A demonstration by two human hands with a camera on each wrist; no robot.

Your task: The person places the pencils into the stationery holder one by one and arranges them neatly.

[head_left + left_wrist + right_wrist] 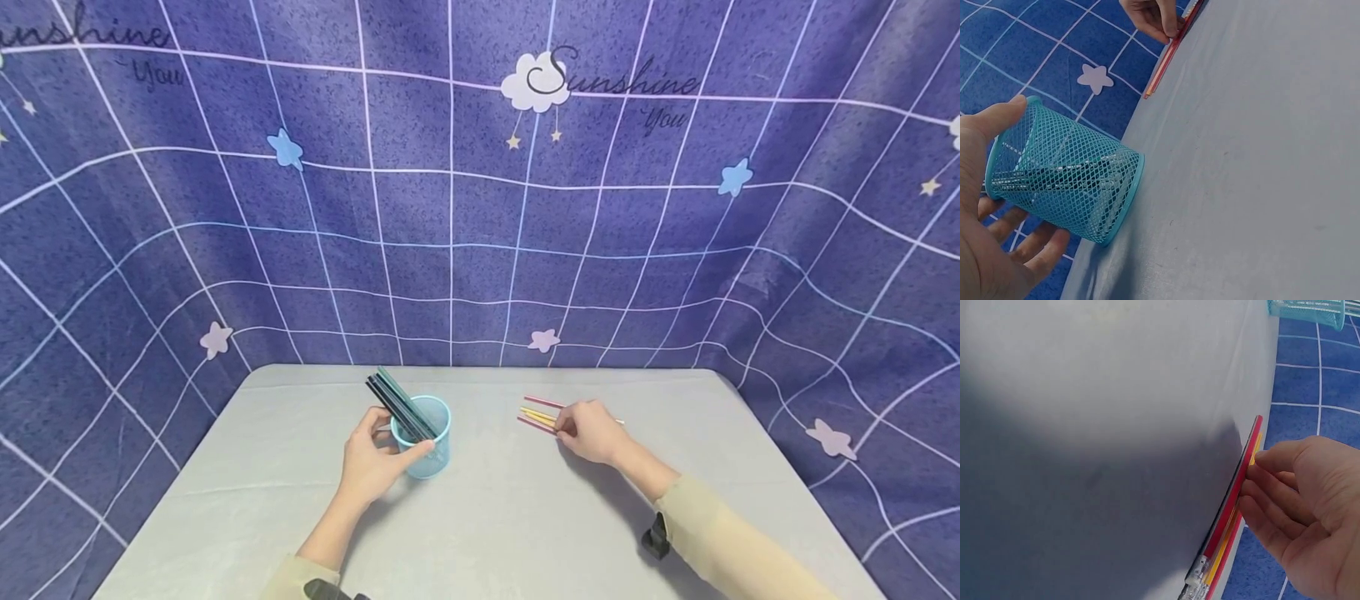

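My left hand (371,462) holds a light-blue mesh pencil cup (437,458), thumb at the rim and fingers around the far side. Several black and dark green pencils (392,402) lean out of the cup toward the left. In the left wrist view they show through the mesh. On the right, my right hand (594,432) is at a small group of pencils lying on the table. Its thumb and fingertips pinch at a yellow pencil (1254,455). Red pencils (1234,500) lie on either side of the yellow ones. My hand partly hides the group in the head view.
A grey cloth covers the table (480,533). Behind it and at both sides hangs a purple-blue curtain (480,208) with a grid, stars and lettering. Dark wrist straps (657,537) sit at the light sleeves (720,533).
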